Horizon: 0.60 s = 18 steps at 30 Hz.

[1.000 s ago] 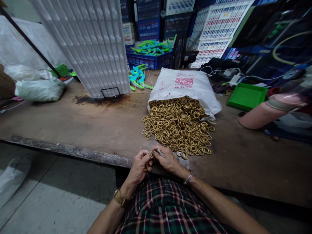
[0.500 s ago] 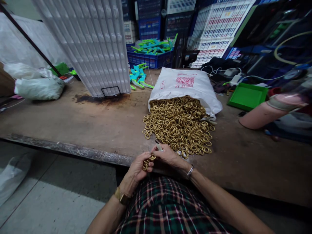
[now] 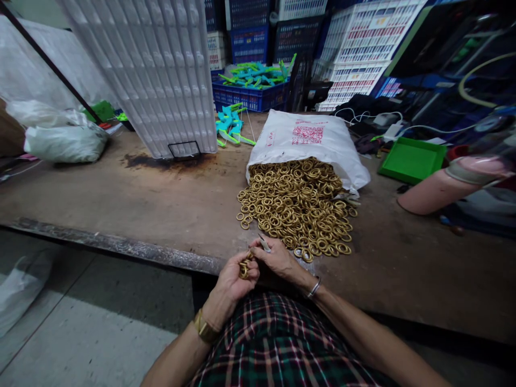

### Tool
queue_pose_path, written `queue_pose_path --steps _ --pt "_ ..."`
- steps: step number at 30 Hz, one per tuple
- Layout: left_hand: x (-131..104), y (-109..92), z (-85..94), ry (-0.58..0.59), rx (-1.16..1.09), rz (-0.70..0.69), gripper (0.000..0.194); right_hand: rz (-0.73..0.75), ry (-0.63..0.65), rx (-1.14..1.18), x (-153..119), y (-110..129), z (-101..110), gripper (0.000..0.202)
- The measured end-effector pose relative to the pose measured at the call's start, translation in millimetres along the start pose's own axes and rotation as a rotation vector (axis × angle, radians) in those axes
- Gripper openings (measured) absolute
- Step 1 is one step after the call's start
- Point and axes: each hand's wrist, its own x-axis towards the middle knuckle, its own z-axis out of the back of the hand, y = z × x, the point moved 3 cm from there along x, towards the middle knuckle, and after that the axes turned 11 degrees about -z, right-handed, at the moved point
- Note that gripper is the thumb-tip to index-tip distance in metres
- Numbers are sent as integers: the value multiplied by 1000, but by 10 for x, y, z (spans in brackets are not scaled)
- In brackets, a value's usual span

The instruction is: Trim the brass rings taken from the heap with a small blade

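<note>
Several gold-coloured rings point(image 3: 244, 270) are bunched in my left hand point(image 3: 234, 279), whose fingers curl round them at the table's front edge. Against its fingertips presses my right hand point(image 3: 280, 262), closed on a small pointed blade point(image 3: 265, 244) that sticks up between thumb and fingers. The blade's lower part is hidden in the grip. Just beyond the hands lies a large heap of the same rings point(image 3: 298, 209), spilling from the mouth of a white sack point(image 3: 278, 134) with red print.
A tall ribbed translucent panel point(image 3: 153, 80) stands at the left on the brown table point(image 3: 173, 209). Behind are teal and green plastic pieces point(image 3: 231, 124) and a blue crate point(image 3: 250, 98). At the right stand a green tray point(image 3: 413, 160) and a pink bottle point(image 3: 435, 189).
My left hand has turned slightly and its fingers have closed further over the rings. The right hand stays by it with the blade, tilted a little differently. The view has shifted slightly.
</note>
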Motion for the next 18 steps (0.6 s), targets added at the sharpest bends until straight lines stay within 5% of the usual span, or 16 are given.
queue_pose_path --steps 18 --pt "-42 52 23 146 11 84 12 -84 62 123 64 -115 -68 26"
